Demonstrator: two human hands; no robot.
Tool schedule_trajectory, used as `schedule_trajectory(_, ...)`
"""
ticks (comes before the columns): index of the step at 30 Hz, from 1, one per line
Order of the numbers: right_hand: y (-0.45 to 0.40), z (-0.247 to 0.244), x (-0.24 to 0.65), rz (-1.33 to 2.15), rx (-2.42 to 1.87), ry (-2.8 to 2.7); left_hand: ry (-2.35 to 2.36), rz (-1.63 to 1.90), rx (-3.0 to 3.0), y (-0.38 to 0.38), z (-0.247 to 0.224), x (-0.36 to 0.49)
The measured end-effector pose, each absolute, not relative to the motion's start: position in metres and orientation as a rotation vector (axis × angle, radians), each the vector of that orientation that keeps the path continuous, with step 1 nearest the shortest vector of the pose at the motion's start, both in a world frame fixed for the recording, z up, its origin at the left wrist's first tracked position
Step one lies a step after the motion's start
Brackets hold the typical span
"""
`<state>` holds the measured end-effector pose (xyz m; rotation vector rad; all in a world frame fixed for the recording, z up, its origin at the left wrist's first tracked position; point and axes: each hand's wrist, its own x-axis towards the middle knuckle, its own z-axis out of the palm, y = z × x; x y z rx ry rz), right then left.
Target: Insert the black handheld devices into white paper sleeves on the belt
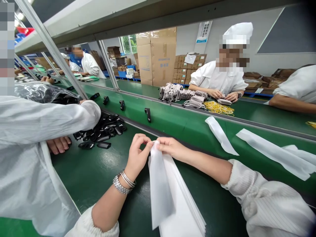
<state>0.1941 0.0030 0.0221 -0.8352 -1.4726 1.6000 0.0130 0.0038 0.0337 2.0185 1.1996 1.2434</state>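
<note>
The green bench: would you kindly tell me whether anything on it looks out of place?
The black pieces stand out: they lie in a jumbled heap beside a co-worker's sleeve, with two strays apart from it. Other pieces stand neatly spaced along the upper belt.

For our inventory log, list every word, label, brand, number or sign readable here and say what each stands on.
Nothing can be quoted; no text is legible.
Wall notice: characters too blurred to read.
Cardboard carton: blue print too small to read.
Sheet of paper on the stacked cartons: too small to read.
White strips: no text visible.
</note>
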Motion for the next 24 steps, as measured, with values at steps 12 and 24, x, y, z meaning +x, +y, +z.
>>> schedule_trajectory(12,0.127,0.051,0.276,0.142,-1.531,-1.586,1.317,0.313,2.244,0.009,0.028,-0.001)
schedule_trajectory(24,0.179,-0.008,0.196,0.392,-1.860,-1.925,1.147,0.500,2.417,0.009,0.025,0.009)
